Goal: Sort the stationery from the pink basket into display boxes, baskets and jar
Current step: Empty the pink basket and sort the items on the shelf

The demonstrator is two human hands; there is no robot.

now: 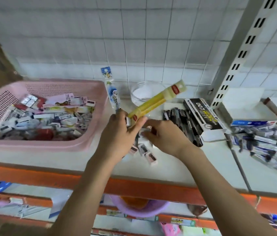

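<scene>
left hand [119,133] grips yellow pen pack [156,100] | right hand [164,136] pinches small white item, unclear | black box [202,114] right of it, reads "007"

Basket [90,143]: left end of shelf top [193,169], filled with small packets [49,116].
Jar [144,92]: at the back, right of basket, near the wall [134,40].
Pen box [204,116]: right of jar, loose pens [183,123] just beside its left side.
Small boxes [270,147]: heaped at far right.
Hands [120,133]: between basket and pens, over scattered sharpeners [144,150].
Lower shelves [134,210]: below the front edge.
</scene>
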